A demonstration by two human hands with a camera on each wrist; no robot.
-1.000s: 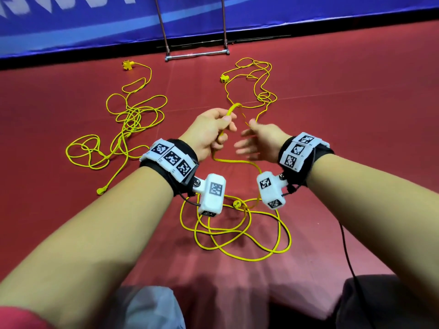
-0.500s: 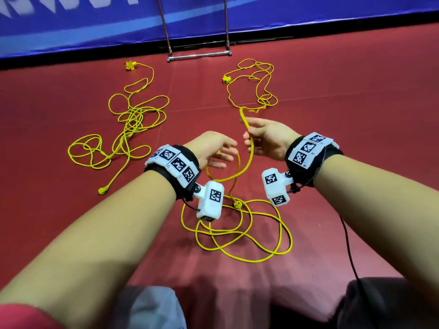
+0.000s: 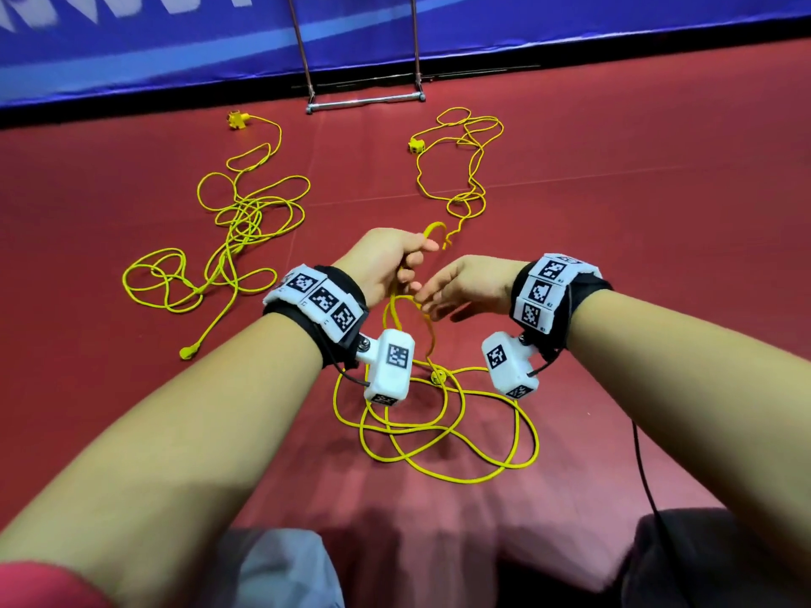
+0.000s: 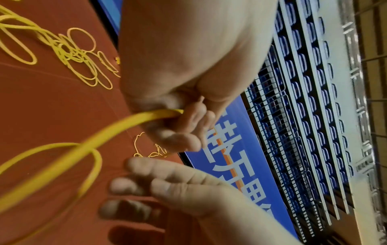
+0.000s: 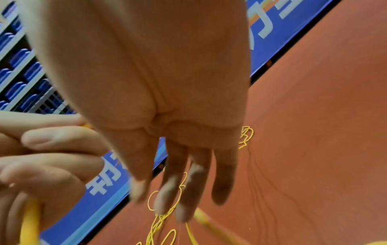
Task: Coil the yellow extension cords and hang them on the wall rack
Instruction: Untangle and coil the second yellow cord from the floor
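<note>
Two yellow extension cords lie on the red floor. My left hand (image 3: 395, 267) grips loops of the nearer yellow cord (image 3: 439, 436), which hangs from the fist and pools on the floor below my wrists. The same cord runs on to a tangle (image 3: 465, 164) near the rack. In the left wrist view the cord (image 4: 134, 119) passes through my curled fingers. My right hand (image 3: 456, 289) sits just right of the left with fingers straight, holding nothing; its fingers (image 5: 188, 182) show spread in the right wrist view. The second yellow cord (image 3: 237, 239) lies tangled at the left.
A metal rack's base bar (image 3: 366, 102) and two uprights stand against the blue banner wall (image 3: 570, 28) at the back. A thin black cable (image 3: 645, 471) trails from my right wrist. My knees show at the bottom edge. Red floor spreads at the right.
My left hand has risen and closed round the cord again. My right hand has let go of the cord, dropped lower and opened beside the left.
</note>
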